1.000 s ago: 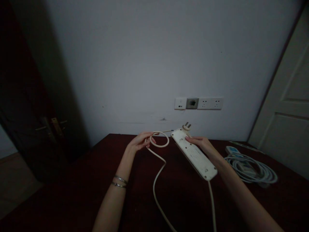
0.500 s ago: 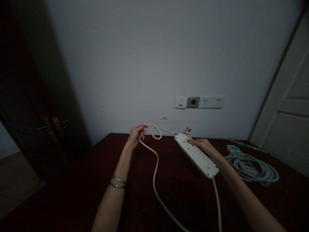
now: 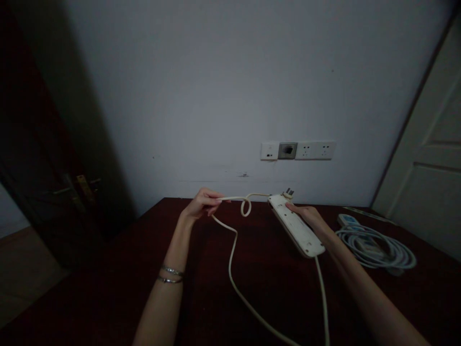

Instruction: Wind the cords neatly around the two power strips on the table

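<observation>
My left hand [image 3: 204, 203] pinches a cream power cord [image 3: 233, 259] above the dark red table. From those fingers the cord runs right through a small loop toward the far end of a white power strip [image 3: 296, 226]; another length drops from the hand to the near edge. My right hand [image 3: 310, 218] grips the strip by its right side, thumb on the face showing, the other fingers hidden beneath. Beside its far end sticks up a plug [image 3: 288, 192] with metal prongs. Cord also leaves the strip's near end, running down out of view.
A coiled pale cable [image 3: 382, 252] with another power strip [image 3: 348, 220] lies on the table [image 3: 144, 269] at right. Wall sockets [image 3: 315, 150] sit on the wall behind. A dark door [image 3: 39, 192] stands at left, a pale door [image 3: 428, 158] at right.
My left hand has turned, its fingers now pointing right along the cord, and the loop has shrunk and shifted right. My right hand has moved the power strip slightly right and up.
</observation>
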Tool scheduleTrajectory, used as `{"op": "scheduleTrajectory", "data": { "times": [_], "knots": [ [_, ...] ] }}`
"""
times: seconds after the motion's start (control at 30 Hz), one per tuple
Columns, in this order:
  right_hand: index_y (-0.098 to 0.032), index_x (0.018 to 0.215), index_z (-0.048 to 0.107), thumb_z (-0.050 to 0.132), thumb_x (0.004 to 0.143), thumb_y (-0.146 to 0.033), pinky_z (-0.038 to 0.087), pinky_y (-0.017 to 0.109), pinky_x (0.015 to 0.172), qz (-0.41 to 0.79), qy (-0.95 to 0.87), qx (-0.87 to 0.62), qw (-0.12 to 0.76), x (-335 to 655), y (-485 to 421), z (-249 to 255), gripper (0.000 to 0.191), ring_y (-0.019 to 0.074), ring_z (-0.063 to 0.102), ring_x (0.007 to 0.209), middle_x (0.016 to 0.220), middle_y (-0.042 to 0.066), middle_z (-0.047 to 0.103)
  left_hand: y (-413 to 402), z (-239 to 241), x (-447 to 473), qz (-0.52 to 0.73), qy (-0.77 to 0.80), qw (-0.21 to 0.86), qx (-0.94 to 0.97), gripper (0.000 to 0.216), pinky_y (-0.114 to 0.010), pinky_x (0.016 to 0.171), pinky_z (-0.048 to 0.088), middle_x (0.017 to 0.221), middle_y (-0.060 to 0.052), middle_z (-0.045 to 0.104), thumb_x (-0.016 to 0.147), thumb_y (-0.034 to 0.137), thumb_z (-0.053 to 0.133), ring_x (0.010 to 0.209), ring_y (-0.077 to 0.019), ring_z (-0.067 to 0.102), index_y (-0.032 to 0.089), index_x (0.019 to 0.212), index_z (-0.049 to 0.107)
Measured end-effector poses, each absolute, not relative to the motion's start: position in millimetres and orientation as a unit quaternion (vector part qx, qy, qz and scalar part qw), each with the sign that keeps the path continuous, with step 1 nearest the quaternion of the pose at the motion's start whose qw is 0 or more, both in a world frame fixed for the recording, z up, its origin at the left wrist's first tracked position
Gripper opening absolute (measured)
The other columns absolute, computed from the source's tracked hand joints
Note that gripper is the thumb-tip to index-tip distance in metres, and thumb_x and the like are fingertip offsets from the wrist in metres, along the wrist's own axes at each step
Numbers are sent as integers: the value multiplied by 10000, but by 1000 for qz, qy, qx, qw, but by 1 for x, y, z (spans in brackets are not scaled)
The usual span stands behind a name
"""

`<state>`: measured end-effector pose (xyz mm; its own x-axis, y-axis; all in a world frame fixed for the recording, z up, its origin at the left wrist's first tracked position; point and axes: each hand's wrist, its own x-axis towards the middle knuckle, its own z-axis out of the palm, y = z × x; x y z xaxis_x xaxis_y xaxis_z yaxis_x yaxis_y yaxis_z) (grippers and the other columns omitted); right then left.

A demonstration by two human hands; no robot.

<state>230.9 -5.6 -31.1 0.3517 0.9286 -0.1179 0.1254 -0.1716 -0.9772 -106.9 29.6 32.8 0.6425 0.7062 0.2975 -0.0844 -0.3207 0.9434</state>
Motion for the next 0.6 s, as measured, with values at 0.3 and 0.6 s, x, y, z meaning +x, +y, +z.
{"op": "scheduleTrajectory", "data": {
  "times": [0.3, 0.6],
  "knots": [
    [-110, 676, 649, 704, 648, -425, 404, 239, 397, 426, -381, -589, 572, 220, -7, -27, 321, 158, 558, 433, 534, 69, 638, 12, 36, -90, 160, 208, 592, 762, 527, -160, 336, 287, 549, -55, 632, 850, 502, 437, 323, -57, 436, 97, 1155, 581],
    [-112, 741, 661, 709, 602, -510, 357, 209, 410, 364, -446, -535, 619, 192, -31, 1, 425, 118, 510, 461, 567, 33, 611, 32, 5, -63, 106, 118, 758, 633, 840, -297, 485, 516, 723, -207, 664, 799, 706, 161, 740, -290, 664, 48, 686, 670]
  ]
}}
